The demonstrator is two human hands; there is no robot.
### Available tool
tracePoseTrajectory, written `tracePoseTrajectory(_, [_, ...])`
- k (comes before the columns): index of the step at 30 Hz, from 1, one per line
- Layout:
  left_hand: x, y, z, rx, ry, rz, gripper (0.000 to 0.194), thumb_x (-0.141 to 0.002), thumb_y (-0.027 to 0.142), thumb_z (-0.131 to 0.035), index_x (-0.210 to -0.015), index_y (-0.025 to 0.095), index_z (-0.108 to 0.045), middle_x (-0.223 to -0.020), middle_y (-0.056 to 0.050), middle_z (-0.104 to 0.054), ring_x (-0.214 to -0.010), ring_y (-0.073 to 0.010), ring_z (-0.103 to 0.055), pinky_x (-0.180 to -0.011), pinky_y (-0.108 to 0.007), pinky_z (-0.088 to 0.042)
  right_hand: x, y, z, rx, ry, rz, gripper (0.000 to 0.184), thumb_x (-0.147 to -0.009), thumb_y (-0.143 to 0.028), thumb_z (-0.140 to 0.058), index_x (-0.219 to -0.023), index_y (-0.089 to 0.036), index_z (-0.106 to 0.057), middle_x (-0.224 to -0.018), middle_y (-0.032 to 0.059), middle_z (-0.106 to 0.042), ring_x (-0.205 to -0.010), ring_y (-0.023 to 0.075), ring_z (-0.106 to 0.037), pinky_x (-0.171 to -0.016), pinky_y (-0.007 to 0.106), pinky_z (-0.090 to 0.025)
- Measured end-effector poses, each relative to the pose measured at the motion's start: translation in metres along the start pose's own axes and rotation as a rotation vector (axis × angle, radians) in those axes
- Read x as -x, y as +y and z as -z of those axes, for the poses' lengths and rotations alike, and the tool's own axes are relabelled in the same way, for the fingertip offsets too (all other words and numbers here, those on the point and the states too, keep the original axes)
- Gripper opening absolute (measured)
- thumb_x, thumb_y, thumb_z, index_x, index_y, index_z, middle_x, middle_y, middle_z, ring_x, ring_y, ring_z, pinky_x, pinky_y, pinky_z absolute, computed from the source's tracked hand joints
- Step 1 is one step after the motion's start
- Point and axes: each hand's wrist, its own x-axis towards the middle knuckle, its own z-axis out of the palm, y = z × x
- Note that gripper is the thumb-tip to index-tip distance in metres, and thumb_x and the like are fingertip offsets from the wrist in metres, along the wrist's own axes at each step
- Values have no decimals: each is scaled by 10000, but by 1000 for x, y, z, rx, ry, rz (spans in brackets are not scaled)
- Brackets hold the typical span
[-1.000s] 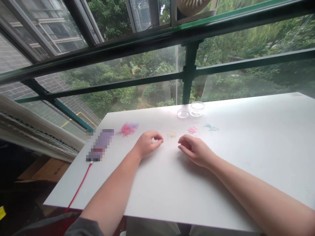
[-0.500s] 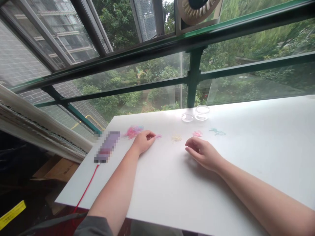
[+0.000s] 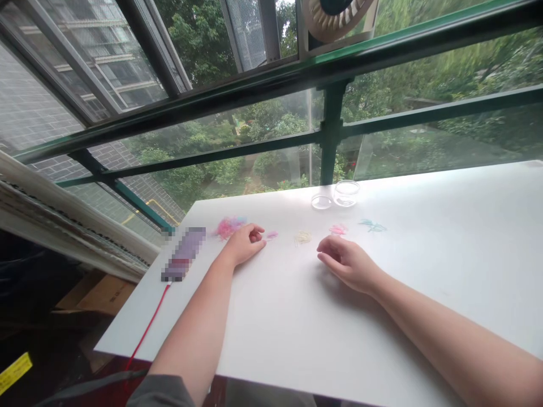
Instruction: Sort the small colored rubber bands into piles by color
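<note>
My left hand rests between a mixed pile of small, thin rubber bands and a small purple cluster. Its thumb and fingers are apart, and nothing shows between them. My right hand lies on its side on the white table, fingers loosely curled away from the thumb, holding nothing visible. Just beyond it is a pink cluster of bands, with a teal cluster to the right. Pale yellow bands lie between both hands.
A clear round jar stands at the table's far edge, beside a clear shallow lid. On the left lies a blurred-out phone with a red cable. Window railings rise behind the table.
My left hand has moved left from beside the yellow bands towards the mixed pile, and its fingers have parted. The purple cluster now shows. My right hand stays in place; the view has shifted slightly.
</note>
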Motion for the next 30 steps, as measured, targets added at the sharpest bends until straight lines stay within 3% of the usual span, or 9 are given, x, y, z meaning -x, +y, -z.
tracePoseTrajectory(3, [0, -4, 5, 63, -66, 13, 308, -711, 299, -588, -981, 150, -601, -852, -51, -665, -767, -158, -624, -751, -307, -509, 0, 0, 0, -14, -10, 2, 94, -822, -279, -484, -796, -198, -524, -624, -17, -512, -550, 119, -461, -531, 254, -386])
tracePoseTrajectory(8, [2, -2, 9, 123, -76, 12, 303, -681, 279, -619, -949, 137, -611, -859, -72, -686, -781, -171, -645, -754, -311, -523, 0, 0, -1, -27, -34, 0, 99, -821, -279, -480, -790, -199, -528, -610, -18, -511, -538, 118, -456, -516, 250, -378])
tracePoseTrajectory(20, [4, 10, 5, -19, -52, -75, 128, -711, 253, -590, -808, 184, -636, -790, -21, -693, -720, -149, -633, -695, -275, -502, 0, -1, -1, -20, -35, 7, 82, -813, -255, -483, -771, -199, -525, -602, -23, -509, -538, 116, -451, -521, 246, -367])
tracePoseTrajectory(25, [-3, 12, -9, -74, 56, -153, 220, -713, 247, -586, -919, 189, -636, -921, -48, -667, -854, -176, -608, -788, -309, -487, -1, -3, -1, -13, -27, 26, 81, -806, -250, -486, -759, -198, -525, -604, -22, -513, -541, 116, -455, -524, 245, -366])
tracePoseTrajectory(30, [-11, 13, -16, -37, 39, -164, 301, -733, 241, -572, -1027, 194, -618, -1052, -64, -645, -960, -192, -583, -862, -333, -471, -2, -3, -2, -37, -25, 28, 71, -798, -242, -488, -754, -195, -519, -605, -21, -510, -538, 115, -453, -518, 243, -367])
